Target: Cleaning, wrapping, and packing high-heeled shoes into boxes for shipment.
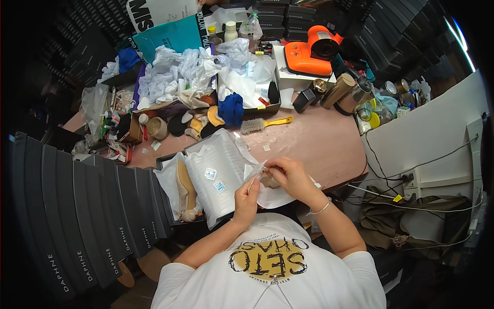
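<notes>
At your far left a curved row of dark shoe boxes [87, 206] stands on end along the edge of the surface [319, 139]. Just right of them an open shoe box [163, 160] holds a beige high-heeled shoe [185, 188] beside a white foam wrap sheet [216, 172] carrying two small stickers.

The white tissue paper [275, 195] lies at the near edge of the surface, right beside that foam sheet and directly under both your hands. Your left hand [246, 198] is closed in a pinch, thumb and fingers shut on an upturned edge of the paper. Your right hand [288, 175], touching the same sheet just to the right, has its fingers curled tight around a small tan object [268, 181] wrapped in the paper; what that object is cannot be told. A thin bracelet [320, 209] circles your right wrist.

Beyond your hands, a brush with a yellow handle [265, 123] rests on the pink surface, near a blue cloth [230, 109] and a heap of crumpled white paper [177, 72]. Farther right sit an orange device [311, 51] on a white box and two metal flasks [347, 92]. At the right a white panel [427, 129] rises, with cables [411, 172] trailing down over an olive bag [406, 221] on the floor.
</notes>
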